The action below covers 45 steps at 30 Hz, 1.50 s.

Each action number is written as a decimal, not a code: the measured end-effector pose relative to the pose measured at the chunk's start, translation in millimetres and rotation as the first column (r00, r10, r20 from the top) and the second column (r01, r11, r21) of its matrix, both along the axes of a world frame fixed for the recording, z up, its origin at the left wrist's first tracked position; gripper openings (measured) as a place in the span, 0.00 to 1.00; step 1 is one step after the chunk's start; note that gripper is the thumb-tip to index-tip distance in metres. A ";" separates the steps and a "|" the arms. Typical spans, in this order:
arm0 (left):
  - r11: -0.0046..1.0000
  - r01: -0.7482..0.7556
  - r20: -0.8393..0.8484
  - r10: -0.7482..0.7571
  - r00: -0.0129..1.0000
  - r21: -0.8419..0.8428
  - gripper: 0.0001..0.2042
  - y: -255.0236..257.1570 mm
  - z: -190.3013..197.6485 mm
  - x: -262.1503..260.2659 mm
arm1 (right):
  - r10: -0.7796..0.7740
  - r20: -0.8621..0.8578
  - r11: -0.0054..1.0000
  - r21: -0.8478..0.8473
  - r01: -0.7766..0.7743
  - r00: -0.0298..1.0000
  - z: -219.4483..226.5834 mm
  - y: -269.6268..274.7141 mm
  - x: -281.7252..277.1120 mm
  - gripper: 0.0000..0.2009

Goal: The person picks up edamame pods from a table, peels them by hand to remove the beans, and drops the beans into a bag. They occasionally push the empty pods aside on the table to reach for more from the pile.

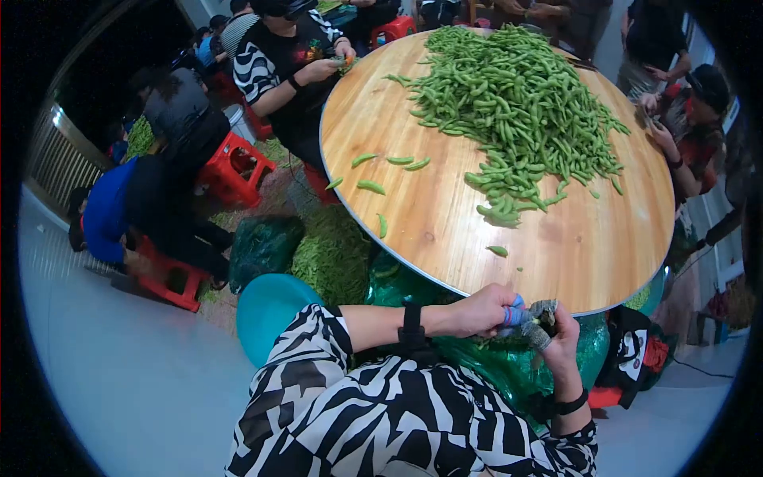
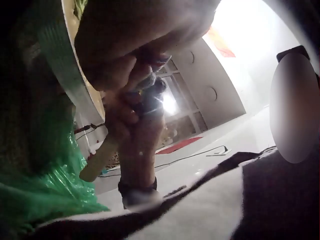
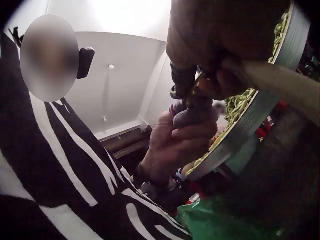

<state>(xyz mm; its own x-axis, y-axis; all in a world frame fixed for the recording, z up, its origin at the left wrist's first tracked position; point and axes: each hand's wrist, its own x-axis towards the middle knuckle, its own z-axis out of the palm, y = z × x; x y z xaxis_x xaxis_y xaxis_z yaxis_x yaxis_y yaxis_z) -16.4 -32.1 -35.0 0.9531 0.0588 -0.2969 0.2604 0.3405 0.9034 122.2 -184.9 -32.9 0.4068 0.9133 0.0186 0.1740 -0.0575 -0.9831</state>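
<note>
Both my hands meet just below the near edge of the round wooden table (image 1: 572,254). My left hand (image 1: 486,310), with blue tape on its fingers, and my right hand (image 1: 560,338), with grey cloth on its fingers, pinch a small green bean pod (image 3: 196,82) between their fingertips. In the left wrist view my left hand (image 2: 130,45) is close above and my right hand (image 2: 137,145) faces it. In the right wrist view my right hand (image 3: 215,45) is on top and my left hand (image 3: 180,140) below. The pod is mostly hidden by the fingers.
A big heap of green pods (image 1: 517,103) covers the table's far half, with loose pods (image 1: 370,187) on the left. A green plastic bag (image 1: 509,366) hangs under the table's edge by my lap. A teal tub (image 1: 266,310) stands left. Several people on red stools (image 1: 238,167) sit around.
</note>
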 end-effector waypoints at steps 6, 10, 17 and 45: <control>1.000 -0.021 -0.060 0.022 0.998 0.008 0.09 -2.2 2.8 -4.1 | 0.066 0.526 0.993 0.051 -0.109 0.848 14.4 2.3 -9.5 0.15; 0.973 -0.006 -0.023 0.012 1.000 0.232 0.08 -8.6 8.7 -7.8 | 0.027 0.655 0.991 0.080 -0.105 0.755 11.8 5.2 -12.9 0.16; 0.383 -0.209 0.213 0.033 0.977 0.900 0.07 31.4 52.1 -51.1 | 0.077 0.597 0.990 0.049 -0.133 0.798 6.8 -14.0 -1.8 0.15; 0.956 -0.225 0.090 0.211 0.973 0.191 0.06 23.6 23.7 7.5 | 0.131 -0.506 0.986 0.155 -0.060 0.852 14.5 18.2 -17.7 0.22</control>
<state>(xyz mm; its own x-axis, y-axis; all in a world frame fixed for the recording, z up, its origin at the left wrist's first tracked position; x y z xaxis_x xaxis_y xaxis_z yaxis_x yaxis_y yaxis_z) -9.0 -8.5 -11.3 0.9282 0.3182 -0.1930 0.1353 0.1944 0.9715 104.5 -166.7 -18.4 0.3021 0.9521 -0.0484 -0.3589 0.0665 -0.9310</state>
